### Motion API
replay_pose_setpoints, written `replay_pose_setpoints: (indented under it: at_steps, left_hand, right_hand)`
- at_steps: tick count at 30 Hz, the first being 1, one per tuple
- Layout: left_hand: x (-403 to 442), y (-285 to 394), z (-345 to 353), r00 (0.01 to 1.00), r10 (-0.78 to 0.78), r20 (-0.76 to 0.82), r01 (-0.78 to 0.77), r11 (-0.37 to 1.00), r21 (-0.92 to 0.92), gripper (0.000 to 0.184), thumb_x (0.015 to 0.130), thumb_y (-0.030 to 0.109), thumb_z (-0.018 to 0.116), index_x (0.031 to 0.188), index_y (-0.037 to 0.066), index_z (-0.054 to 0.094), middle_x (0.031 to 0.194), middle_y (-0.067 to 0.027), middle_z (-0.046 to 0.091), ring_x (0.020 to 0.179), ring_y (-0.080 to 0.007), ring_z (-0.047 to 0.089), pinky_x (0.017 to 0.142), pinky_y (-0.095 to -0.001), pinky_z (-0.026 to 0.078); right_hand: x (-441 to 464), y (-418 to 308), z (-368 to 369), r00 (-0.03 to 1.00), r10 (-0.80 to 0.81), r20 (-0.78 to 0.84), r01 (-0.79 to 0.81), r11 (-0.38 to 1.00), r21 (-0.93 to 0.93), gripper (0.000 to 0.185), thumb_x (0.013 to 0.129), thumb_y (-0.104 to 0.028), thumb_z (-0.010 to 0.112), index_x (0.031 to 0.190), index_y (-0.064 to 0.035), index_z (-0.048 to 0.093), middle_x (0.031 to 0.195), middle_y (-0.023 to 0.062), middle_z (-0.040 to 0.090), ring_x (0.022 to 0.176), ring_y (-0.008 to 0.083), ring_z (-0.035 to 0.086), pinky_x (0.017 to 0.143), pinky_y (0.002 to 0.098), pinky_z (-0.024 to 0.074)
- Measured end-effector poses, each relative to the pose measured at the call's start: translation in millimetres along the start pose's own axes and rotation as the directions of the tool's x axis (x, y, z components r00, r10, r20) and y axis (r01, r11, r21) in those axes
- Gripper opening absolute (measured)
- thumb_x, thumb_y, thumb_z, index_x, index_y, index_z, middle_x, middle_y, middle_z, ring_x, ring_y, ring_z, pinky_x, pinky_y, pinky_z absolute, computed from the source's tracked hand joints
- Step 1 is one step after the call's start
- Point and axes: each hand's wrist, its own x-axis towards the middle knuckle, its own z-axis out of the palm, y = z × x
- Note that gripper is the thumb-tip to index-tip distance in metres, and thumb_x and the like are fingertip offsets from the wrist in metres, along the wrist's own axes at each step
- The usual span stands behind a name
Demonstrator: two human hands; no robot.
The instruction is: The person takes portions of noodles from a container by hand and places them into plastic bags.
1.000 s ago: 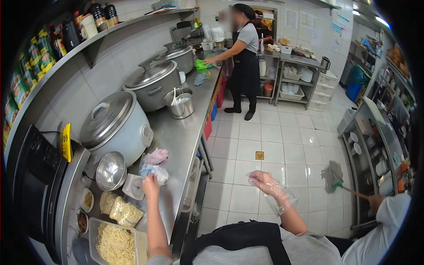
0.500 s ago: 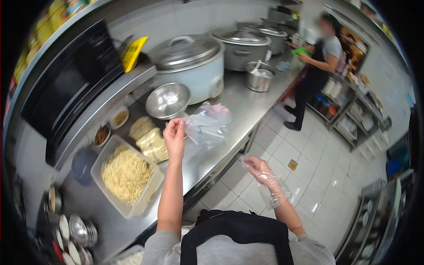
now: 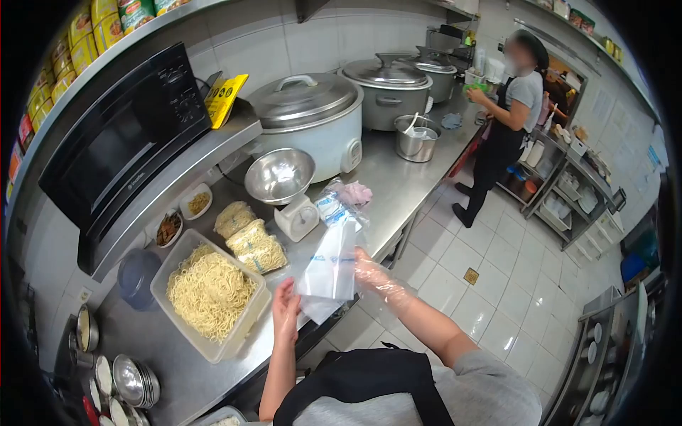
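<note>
Right hand [image 3: 366,272] has reached the plastic bag [image 3: 328,271] near the scale [image 3: 298,219], fingers pinching; left hand [image 3: 285,312] half-curled, hold unclear; uneven pulling could tear it.

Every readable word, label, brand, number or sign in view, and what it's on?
"Del Monte" (likely): green pack, top left.
Too small or blurred to read:
microwave logo
plastic bag blue print
yellow card
yellow cans
scale dial
wall papers

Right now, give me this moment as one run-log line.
Left hand: bare, at plastic bag; right hand: gloved, at bag's opposite side; noodle tub: uncovered; scale: metal bowl on top
</note>
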Motion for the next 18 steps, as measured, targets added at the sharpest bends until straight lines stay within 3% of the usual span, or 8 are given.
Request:
replay_pose_setpoints:
  at_steps: [3,4,5,7,9,11,12,18]
  left_hand:
    - [2.7,18.0,3.6,0.963,0.266,0.040,-0.267,0.926,0.267,0.072,0.067,0.005,0.064,0.132,0.010,0.033,0.131,-0.0129,0.038,0.116,-0.0248,0.042,0.092,-0.0367,0.038]
    - [2.6,29.2,7.3,0.965,0.242,0.104,-0.263,0.902,0.341,0.086,0.059,0.005,0.069,0.134,0.010,0.029,0.135,-0.0135,0.032,0.123,-0.0277,0.034,0.100,-0.0383,0.029]
    - [5.6,32.1,13.0,0.963,0.233,0.135,-0.266,0.900,0.346,0.086,0.059,0.005,0.069,0.134,0.010,0.029,0.135,-0.0135,0.032,0.123,-0.0277,0.034,0.100,-0.0383,0.029]
    - [9.4,35.0,26.5,0.861,0.317,0.397,-0.491,0.721,0.490,0.089,0.059,0.015,0.073,0.135,0.011,0.027,0.137,-0.0116,0.029,0.125,-0.0265,0.032,0.097,-0.0476,0.029]
    - [22.0,22.7,41.6,0.779,0.449,0.437,-0.626,0.576,0.525,0.069,0.065,0.017,0.074,0.125,0.004,0.042,0.124,-0.0119,0.046,0.112,-0.0237,0.046,0.091,-0.0416,0.037]
    - [38.0,0.5,45.3,0.918,0.175,0.357,-0.337,0.819,0.464,0.036,0.075,0.014,0.066,0.107,-0.002,0.056,0.097,-0.0093,0.062,0.086,-0.0184,0.057,0.077,-0.0285,0.043]
    - [39.5,-7.4,57.1,0.917,0.321,0.235,-0.384,0.872,0.304,0.019,0.083,0.014,0.059,0.091,-0.003,0.062,0.078,-0.0022,0.065,0.070,-0.0124,0.057,0.066,-0.0252,0.043]
    - [34.6,-21.1,82.5,0.947,-0.013,0.320,-0.045,0.984,0.172,0.033,0.083,0.017,0.060,0.112,0.003,0.051,0.095,-0.0041,0.060,0.081,-0.0101,0.056,0.067,-0.0218,0.043]
  right_hand:
    - [-12.8,-38.8,7.3,0.988,-0.042,0.149,0.055,0.995,-0.088,0.028,0.075,-0.015,0.065,0.100,-0.0029,0.060,0.092,0.0045,0.062,0.089,0.0136,0.057,0.080,0.0296,0.0461]
    - [-20.1,-48.8,7.4,0.990,-0.032,0.134,0.071,0.952,-0.298,0.029,0.075,-0.014,0.064,0.101,-0.0029,0.060,0.094,0.0048,0.062,0.089,0.0130,0.057,0.080,0.0291,0.0458]
    - [-27.3,-51.7,5.3,0.994,-0.015,0.112,0.069,0.868,-0.491,0.030,0.075,-0.013,0.064,0.103,-0.0028,0.059,0.095,0.0052,0.062,0.089,0.0125,0.057,0.080,0.0287,0.0456]
    - [-39.8,-46.2,-2.1,0.997,0.050,0.056,-0.022,0.907,-0.420,0.031,0.074,-0.011,0.064,0.103,-0.0022,0.058,0.096,0.0060,0.063,0.089,0.0125,0.057,0.080,0.0289,0.0456]
    - [-50.6,-50.2,-10.1,0.989,0.136,0.058,-0.090,0.865,-0.494,0.032,0.073,-0.012,0.065,0.103,-0.0022,0.058,0.096,0.0067,0.063,0.089,0.0133,0.058,0.079,0.0291,0.0462]
    - [-59.2,-27.9,-42.1,0.995,-0.092,0.049,0.104,0.821,-0.562,0.029,0.074,-0.013,0.065,0.100,-0.0018,0.059,0.090,0.0064,0.063,0.085,0.0113,0.058,0.074,0.0274,0.0471]
    - [-72.7,-37.7,-50.5,0.998,-0.031,-0.063,-0.003,0.879,-0.476,0.027,0.075,-0.014,0.065,0.099,-0.0015,0.059,0.088,0.0058,0.062,0.083,0.0102,0.057,0.072,0.0265,0.0469]
    - [-177.1,-72.7,-100.7,0.874,-0.041,-0.485,-0.069,0.976,-0.206,0.015,0.076,-0.014,0.065,0.086,-0.0033,0.058,0.079,0.0023,0.059,0.069,0.0103,0.054,0.065,0.0247,0.0470]
